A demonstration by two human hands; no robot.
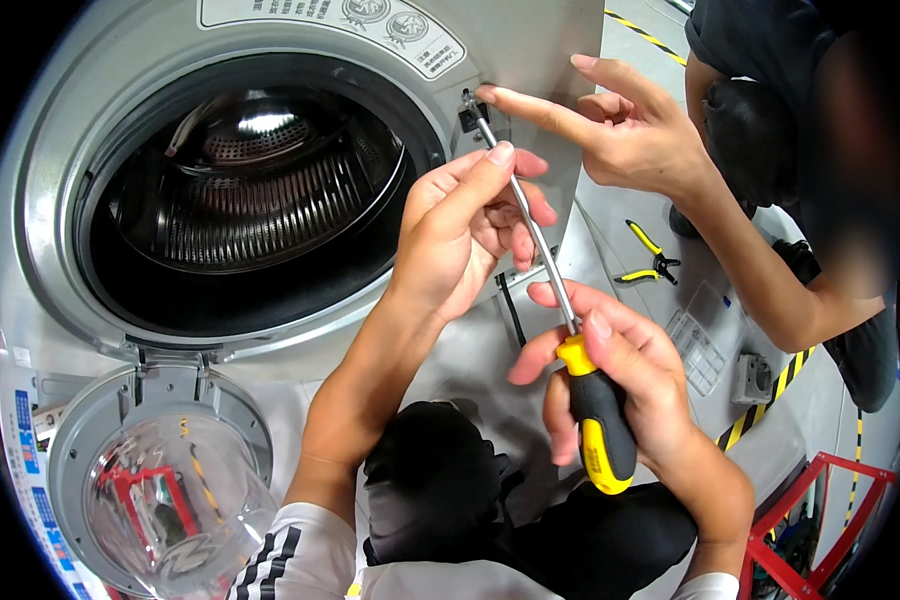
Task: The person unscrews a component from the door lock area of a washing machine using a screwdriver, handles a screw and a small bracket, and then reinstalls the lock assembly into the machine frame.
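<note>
A long screwdriver (594,420) with a yellow and black handle slants up and left across the middle. My right hand (635,365) grips it at the top of the handle. Near the tip, the thumb and fingers of my left hand (465,225) pinch its steel shaft. The tip meets a small black part (470,115) beside the round opening of a silver front-loading washing machine (555,60); exactly how they engage is too small to tell. Another person's hand (640,130) reaches in from the right, its index finger pointing close to that part.
The washer's round glass door (160,385) hangs open at lower left. On the floor to the right lie yellow-handled wire strippers (655,255), a clear compartment box (698,350) and a grey block (752,378). A red metal frame (820,520) stands at lower right. The other person crouches upper right.
</note>
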